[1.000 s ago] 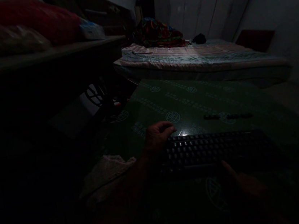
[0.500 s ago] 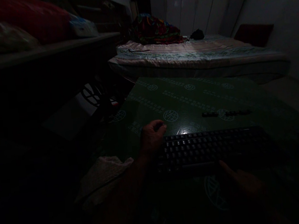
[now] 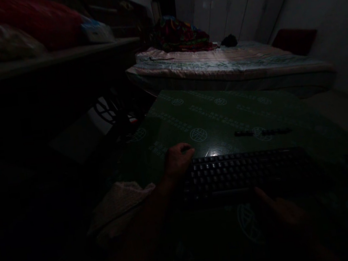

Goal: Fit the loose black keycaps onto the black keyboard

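A black keyboard (image 3: 249, 172) lies on the green table (image 3: 203, 114), dimly lit. At its far left corner is my left hand (image 3: 177, 160), its thumb and fingers curled together in a pinch; whatever sits between them, if anything, is too dark to make out. My right hand (image 3: 282, 210) rests in shadow by the near edge, one finger stretched out to the space bar's right end; its other fingers are hard to see. Beyond the keyboard, small dark pieces that look like keycaps (image 3: 275, 131) lie in a row.
A pale crumpled cloth (image 3: 122, 204) lies left of my left forearm. Beyond the table stands a bed (image 3: 232, 64) with a patterned blanket (image 3: 181, 34). A shelf-like surface (image 3: 66, 57) at the left holds a red bundle and plastic packs. Below it is a spoked wheel (image 3: 105, 110).
My left hand has turned slightly at the keyboard's far left corner. My right hand and the keyboard show almost no movement.
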Motion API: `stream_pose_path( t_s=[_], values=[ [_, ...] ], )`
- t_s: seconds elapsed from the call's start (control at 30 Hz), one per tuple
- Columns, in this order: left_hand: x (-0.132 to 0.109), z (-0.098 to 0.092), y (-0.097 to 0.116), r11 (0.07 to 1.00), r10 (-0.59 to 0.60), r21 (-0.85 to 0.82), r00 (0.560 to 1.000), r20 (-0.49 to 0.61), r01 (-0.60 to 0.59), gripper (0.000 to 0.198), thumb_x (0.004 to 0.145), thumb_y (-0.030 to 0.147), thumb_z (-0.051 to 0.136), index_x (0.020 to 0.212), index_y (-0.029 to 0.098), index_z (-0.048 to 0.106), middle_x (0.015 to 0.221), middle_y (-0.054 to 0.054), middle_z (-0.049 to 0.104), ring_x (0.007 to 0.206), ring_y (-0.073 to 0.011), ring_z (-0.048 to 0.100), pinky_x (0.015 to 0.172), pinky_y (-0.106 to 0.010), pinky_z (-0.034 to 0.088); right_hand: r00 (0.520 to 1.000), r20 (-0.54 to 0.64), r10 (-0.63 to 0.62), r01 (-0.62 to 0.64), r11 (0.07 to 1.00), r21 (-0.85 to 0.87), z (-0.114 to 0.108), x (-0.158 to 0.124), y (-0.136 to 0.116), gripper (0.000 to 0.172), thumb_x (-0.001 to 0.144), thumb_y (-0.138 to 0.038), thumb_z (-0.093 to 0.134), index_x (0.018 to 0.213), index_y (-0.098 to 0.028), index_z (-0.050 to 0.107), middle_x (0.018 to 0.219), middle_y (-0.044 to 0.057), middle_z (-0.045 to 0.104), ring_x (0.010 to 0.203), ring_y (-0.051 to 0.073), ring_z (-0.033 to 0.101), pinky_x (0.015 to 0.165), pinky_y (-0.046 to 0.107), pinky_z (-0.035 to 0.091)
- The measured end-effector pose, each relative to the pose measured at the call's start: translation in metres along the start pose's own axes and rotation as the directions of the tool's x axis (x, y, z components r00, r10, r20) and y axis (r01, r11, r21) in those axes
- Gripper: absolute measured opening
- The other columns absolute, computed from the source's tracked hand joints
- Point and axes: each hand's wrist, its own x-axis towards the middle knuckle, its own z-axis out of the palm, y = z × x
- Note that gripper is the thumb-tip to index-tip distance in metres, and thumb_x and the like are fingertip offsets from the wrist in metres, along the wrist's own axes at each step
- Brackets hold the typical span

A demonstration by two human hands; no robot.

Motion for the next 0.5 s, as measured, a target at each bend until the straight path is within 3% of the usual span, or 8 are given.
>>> stream_pose_path(
  t_s=[0.2, 0.37, 0.5],
  values=[
    [-0.0016, 0.0029, 0.0006, 1.0, 0.007, 0.012, 0.999, 0.043, -0.008, 0.014, 0.068, 0.026, 0.062, 0.077, 0.018, 0.069, 0.088, -0.006, 0.072, 0.086, -0.0218, 0.066, 0.083, -0.033, 0.049, 0.999, 0.021, 0.032, -0.032, 0.999, -0.006, -0.0025, 0.0025, -0.001, 0.037, 0.092, -0.026, 0.036, 0.118, -0.015, 0.06, 0.049, -0.001, 0.049, 0.044, 0.009, 0.041, 0.048, 0.024, 0.027],
    [-0.0018, 0.003, 0.0041, 1.0, 0.008, 0.009, 0.997, 0.071, -0.009, 0.011, 0.067, 0.026, 0.062, 0.072, 0.019, 0.069, 0.084, -0.005, 0.072, 0.083, -0.0217, 0.066, 0.08, -0.032, 0.05, 0.997, -0.059, -0.04, 0.042, 0.999, 0.031, -0.0011, 0.0033, 0.0022, 0.034, 0.091, -0.022, 0.039, 0.116, -0.014, 0.061, 0.05, -0.002, 0.048, 0.048, 0.009, 0.043, 0.053, 0.025, 0.029],
    [-0.0008, 0.0031, 0.0055, 1.0, 0.007, 0.014, 0.996, 0.085, -0.008, 0.012, 0.067, 0.028, 0.061, 0.071, 0.02, 0.069, 0.084, -0.005, 0.072, 0.082, -0.0221, 0.066, 0.079, -0.033, 0.05, 0.996, -0.088, -0.009, 0.013, 0.999, 0.047, -0.0014, 0.0064, 0.0031, 0.031, 0.092, -0.023, 0.043, 0.111, -0.014, 0.064, 0.051, -0.003, 0.047, 0.048, 0.008, 0.041, 0.054, 0.025, 0.028]
  ],
)
